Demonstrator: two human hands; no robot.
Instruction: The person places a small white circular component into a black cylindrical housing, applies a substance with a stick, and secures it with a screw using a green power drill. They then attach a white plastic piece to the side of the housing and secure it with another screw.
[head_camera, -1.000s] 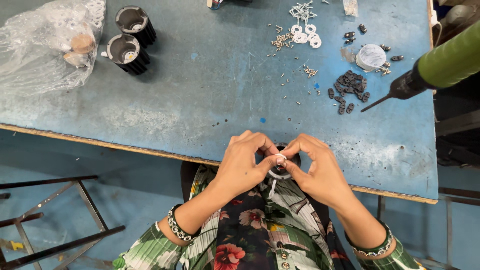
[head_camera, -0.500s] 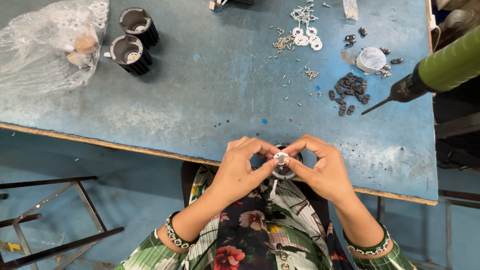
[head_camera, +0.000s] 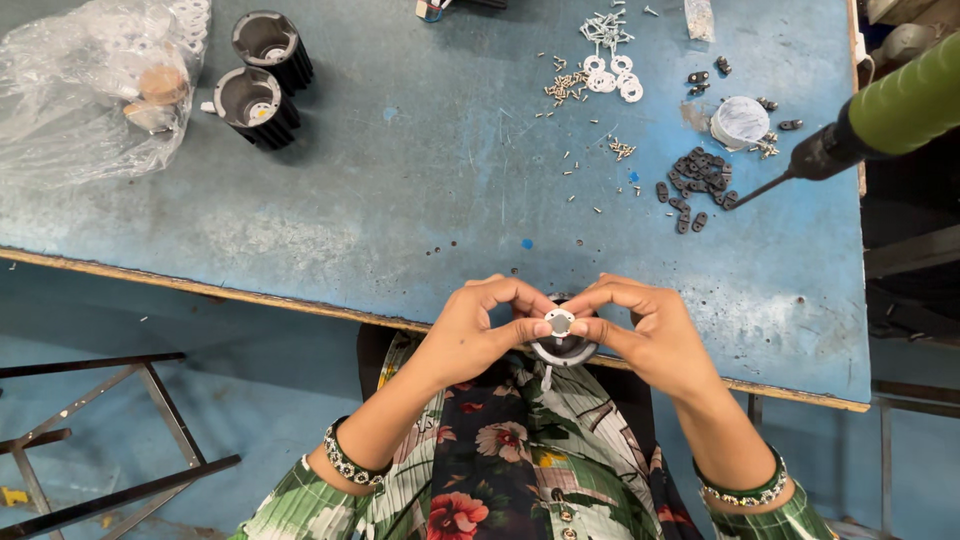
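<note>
Left hand (head_camera: 478, 335), fingertips pinched on small round housing (head_camera: 563, 340); housing sits between both thumbs, over the table edge (head_camera: 300, 300). Right hand (head_camera: 650, 330), fingertips closed on same part. Advice: keep grip level, press squarely.

Two ribbed housings (head_camera: 262, 78) at far left of bench (head_camera: 400, 200), w/ plastic bag (head_camera: 90, 95) left of them. Washers (head_camera: 612, 76) far center; clip pile (head_camera: 695, 180) to right, beside driver tip (head_camera: 760, 188).
</note>
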